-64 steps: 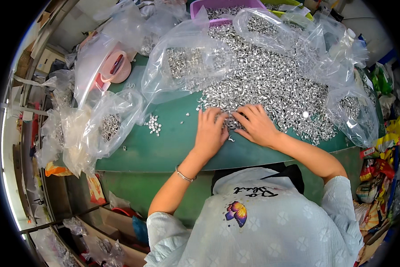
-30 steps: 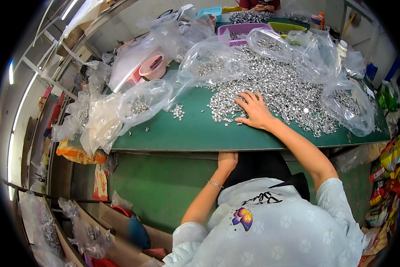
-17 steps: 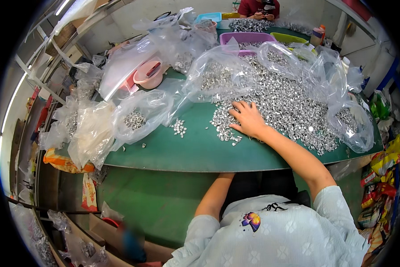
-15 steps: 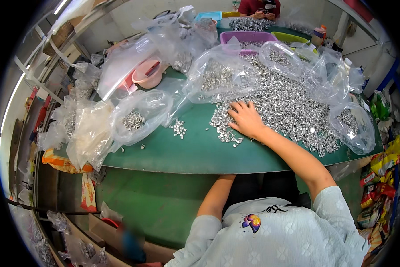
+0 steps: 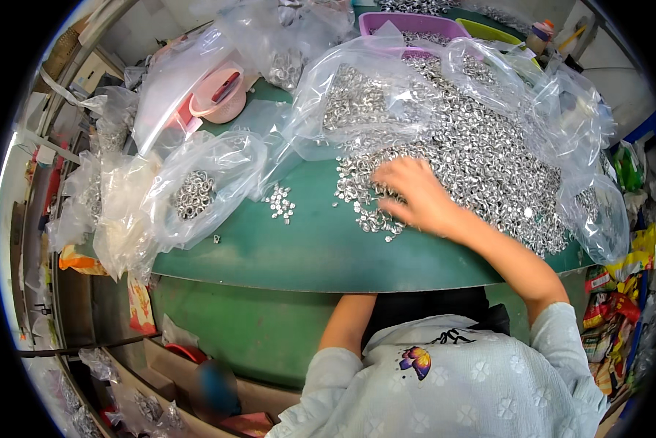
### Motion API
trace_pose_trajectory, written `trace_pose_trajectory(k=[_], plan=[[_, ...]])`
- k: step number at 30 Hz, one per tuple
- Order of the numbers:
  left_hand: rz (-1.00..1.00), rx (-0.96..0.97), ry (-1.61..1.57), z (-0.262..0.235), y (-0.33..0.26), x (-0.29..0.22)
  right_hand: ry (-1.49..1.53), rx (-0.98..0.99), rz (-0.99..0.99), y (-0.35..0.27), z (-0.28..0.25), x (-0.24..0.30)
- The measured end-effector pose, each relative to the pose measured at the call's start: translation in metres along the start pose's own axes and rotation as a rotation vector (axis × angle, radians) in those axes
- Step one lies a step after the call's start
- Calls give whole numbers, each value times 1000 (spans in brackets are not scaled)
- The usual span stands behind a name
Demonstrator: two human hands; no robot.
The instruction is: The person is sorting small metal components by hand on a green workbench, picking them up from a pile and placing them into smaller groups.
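Note:
A broad heap of small, shiny, curved metal pieces [image 5: 488,164] covers the right half of the green table [image 5: 328,255]. My right hand [image 5: 419,196] lies over the heap's near left edge, fingers spread and a little blurred, touching loose pieces. Nothing gripped shows in it. My left forearm [image 5: 348,321] runs under the tabletop, which hides the left hand. To the left, a small group of flat silver pieces [image 5: 279,203] lies apart on the table. Beyond it a clear plastic bag [image 5: 237,164] lies open with metal rings [image 5: 195,195] inside.
Clear plastic sheeting [image 5: 313,102] drapes over the heap's far left side, and more bags [image 5: 591,219] edge its right. A pink bowl [image 5: 218,109] holding a red-handled tool stands at back left. A purple basket [image 5: 375,22] and a green one [image 5: 488,31] stand behind.
The view has tilted down and shifted, so the person across the table has left the picture. My right hand stays at the heap's edge, its fingers now smeared by motion.

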State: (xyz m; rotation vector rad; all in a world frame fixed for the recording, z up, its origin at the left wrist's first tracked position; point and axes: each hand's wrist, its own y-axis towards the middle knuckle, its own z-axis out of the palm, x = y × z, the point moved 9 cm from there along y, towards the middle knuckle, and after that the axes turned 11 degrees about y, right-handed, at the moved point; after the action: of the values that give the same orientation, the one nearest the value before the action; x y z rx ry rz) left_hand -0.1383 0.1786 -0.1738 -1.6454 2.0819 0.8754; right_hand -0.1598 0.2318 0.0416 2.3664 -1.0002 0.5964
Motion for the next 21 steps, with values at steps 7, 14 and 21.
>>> trace_pose_trajectory(k=[7, 14, 21], plan=[[3, 17, -24, 3, -2, -9, -156, 179, -348, -14, 73, 24], [4, 32, -28, -1, -9, -11, -394, -55, -159, 39, 42, -18], [1, 29, -29, -10, -10, -8, -26, -257, 42, 24, -20, -45]])
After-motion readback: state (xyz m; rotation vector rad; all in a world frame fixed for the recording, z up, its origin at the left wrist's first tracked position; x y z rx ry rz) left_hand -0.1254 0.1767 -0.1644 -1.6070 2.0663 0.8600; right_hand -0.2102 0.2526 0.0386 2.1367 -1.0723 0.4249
